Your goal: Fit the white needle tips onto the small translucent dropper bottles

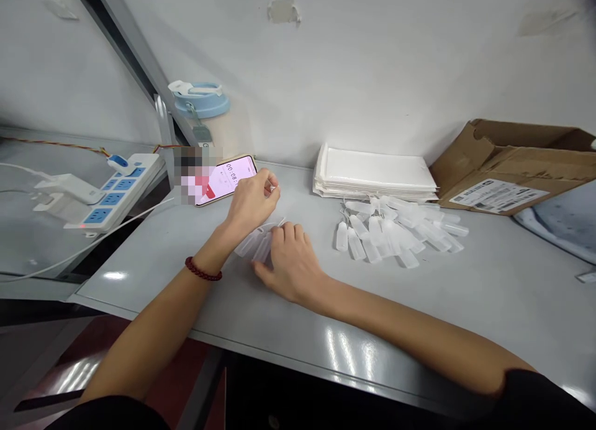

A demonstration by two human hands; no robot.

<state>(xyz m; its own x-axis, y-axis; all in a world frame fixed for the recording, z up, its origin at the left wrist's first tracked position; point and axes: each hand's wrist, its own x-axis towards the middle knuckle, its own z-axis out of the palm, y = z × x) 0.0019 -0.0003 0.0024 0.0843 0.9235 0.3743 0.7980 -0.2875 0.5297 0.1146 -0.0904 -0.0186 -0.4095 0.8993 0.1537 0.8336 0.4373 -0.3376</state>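
Note:
My left hand (254,199), with a dark red braided bracelet (203,269) at its wrist, is raised in front of the phone. Its thumb and fingertips are pinched together; a tiny pale bit shows at the tips, too small to name. Just below, several translucent plastic sleeves (254,245) lie fanned on the table, with a thin pale loop at their top ends. My right hand (295,259) has its fingers curled over the right side of these sleeves, the thumb at their lower end. To the right spreads a pile of similar frosted sleeves (388,231) with small wire-like loops.
Behind the pile, a stack of white flat boxes (377,169) leans by an open cardboard box (516,169). A phone (221,179) showing a timer lies before a blue-lidded cup (202,101). At left are a power strip (118,191) and a white cable (133,225).

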